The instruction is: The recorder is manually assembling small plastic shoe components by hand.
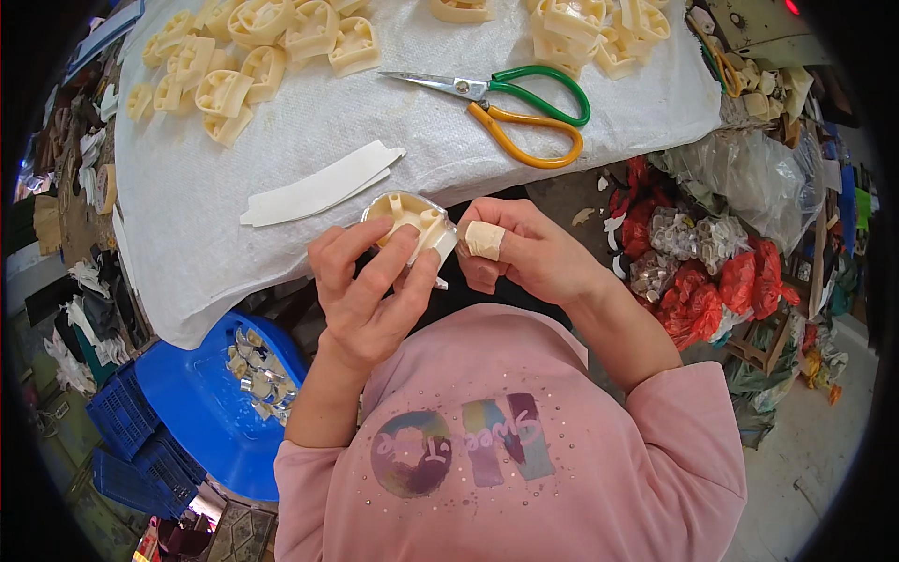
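My left hand (370, 281) grips a cream plastic part (405, 214), its open side with small posts turned up and a shiny silver band around its outer wall. At the right edge of this part, my right hand (538, 248) is closed, fingers bent and pressed together; what they pinch, if anything, is hidden. Beige tape (484, 240) wraps one of its digits. Just beyond my left hand, white paper-like strips (318, 185) lie on the white cloth-covered table (646, 117). Scissors (482, 89) with one green and one orange handle rest farther back, blades parted slightly.
Cream plastic parts (225, 92) are heaped at the far left, with another pile (571, 28) at the far right. Below the table's left side sits a blue basin (201, 393) holding silvery pieces (260, 370). Red plastic bags (693, 304) and clear wrapping crowd the right.
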Available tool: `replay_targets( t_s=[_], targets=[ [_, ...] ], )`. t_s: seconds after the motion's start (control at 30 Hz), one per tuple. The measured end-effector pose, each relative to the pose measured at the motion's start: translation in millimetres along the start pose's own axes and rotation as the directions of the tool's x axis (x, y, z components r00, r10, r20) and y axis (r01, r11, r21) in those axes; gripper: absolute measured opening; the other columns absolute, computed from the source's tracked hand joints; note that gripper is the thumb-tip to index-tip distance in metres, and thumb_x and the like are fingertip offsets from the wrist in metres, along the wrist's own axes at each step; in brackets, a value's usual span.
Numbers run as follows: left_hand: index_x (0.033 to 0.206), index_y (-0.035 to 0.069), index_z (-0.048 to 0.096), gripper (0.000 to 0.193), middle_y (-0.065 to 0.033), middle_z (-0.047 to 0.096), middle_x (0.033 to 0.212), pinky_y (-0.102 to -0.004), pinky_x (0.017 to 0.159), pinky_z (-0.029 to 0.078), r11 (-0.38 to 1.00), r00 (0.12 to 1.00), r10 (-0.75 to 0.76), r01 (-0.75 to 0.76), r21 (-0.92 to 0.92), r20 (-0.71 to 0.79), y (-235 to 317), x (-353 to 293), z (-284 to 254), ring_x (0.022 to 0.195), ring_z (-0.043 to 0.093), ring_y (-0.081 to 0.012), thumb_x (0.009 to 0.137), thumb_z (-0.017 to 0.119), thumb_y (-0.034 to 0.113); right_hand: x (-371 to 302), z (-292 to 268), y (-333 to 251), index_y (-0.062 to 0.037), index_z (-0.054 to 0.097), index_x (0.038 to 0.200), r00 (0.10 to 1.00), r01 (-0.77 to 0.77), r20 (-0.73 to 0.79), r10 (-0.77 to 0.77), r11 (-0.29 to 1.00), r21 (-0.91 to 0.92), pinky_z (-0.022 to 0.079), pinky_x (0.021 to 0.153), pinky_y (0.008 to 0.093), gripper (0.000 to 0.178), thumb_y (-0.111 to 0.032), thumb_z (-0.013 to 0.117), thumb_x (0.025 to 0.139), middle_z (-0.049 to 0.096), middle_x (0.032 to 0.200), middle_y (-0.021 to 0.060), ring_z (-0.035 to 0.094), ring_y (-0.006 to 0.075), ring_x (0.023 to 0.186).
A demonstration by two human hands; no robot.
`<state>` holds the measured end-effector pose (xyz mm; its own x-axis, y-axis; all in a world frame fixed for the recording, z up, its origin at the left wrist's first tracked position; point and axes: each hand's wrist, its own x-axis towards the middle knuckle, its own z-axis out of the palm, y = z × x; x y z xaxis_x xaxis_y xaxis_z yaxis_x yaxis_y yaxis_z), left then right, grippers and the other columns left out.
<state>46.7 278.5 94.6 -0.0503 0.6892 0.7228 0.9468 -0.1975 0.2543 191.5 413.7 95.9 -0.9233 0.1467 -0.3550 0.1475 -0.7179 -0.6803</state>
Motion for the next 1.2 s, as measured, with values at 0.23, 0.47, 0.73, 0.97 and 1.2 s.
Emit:
replay_targets(
  t_s=[0.23,0.47,0.73,0.97,1.2],
  targets=[
    [0.082,0.011,0.066,0.026,-0.0039,0.062,0.099,-0.0368,0.069,0.041,0.999,1.0,-0.006,0.007,0.041,-0.013,0,-1,-1,0.094,0.057,-0.0245,0.057,0.071,0.01,-3,8,-9,-0.0037,0.052,0.081,0.995,0.04,-0.08,-0.059,0.973,-0.225,0.04,0.055,0.0236,0.02,-0.02,0.049,0.093,0.051,0.065,0.0008,0.047,0.0085,0.059],
    [0.085,0.009,0.067,0.028,-0.0049,0.062,0.098,-0.0371,0.07,0.042,1.0,1.0,-0.025,0.025,-0.01,-0.016,6,-6,5,0.092,0.056,-0.0249,0.058,0.072,0.007,-2,5,0,-0.0041,0.05,0.078,0.993,0.09,-0.054,-0.104,0.971,-0.221,0.034,0.053,0.0225,0.019,-0.018,0.05,0.091,0.048,0.064,-0.0009,0.042,0.0072,0.057],
    [0.097,0.005,0.061,0.025,-0.0209,0.049,0.121,-0.0376,0.088,0.045,0.921,0.959,-0.279,0.283,-0.269,0.054,6,13,1,0.104,0.055,-0.031,0.074,0.071,0.007,-4,-5,-8,-0.0055,0.049,0.077,0.996,0.087,-0.007,-0.087,0.983,0.159,0.034,0.053,0.0257,0.016,-0.015,0.049,0.09,0.044,0.06,-0.0004,0.04,0.0102,0.055],
    [0.09,0.003,0.063,0.027,-0.0177,0.052,0.12,-0.0363,0.093,0.042,0.486,0.813,-0.408,0.578,-0.655,0.415,-8,2,0,0.111,0.052,-0.0257,0.072,0.077,0.015,-6,-9,-24,-0.0028,0.053,0.085,0.98,0.164,-0.048,-0.194,0.917,-0.364,0.041,0.057,0.0282,0.015,-0.014,0.045,0.092,0.051,0.065,0.004,0.048,0.0157,0.057],
    [0.09,0.005,0.065,0.027,-0.0162,0.052,0.121,-0.0362,0.093,0.042,0.396,0.764,-0.546,0.598,-0.697,0.345,-11,-6,1,0.112,0.05,-0.0243,0.069,0.079,0.013,12,-54,-53,-0.0033,0.054,0.109,0.643,-0.147,0.251,-0.724,-0.438,-0.887,0.044,0.082,0.0403,0.037,0.003,0.054,0.073,0.056,0.101,0.017,0.051,0.0341,0.1]
  ],
)
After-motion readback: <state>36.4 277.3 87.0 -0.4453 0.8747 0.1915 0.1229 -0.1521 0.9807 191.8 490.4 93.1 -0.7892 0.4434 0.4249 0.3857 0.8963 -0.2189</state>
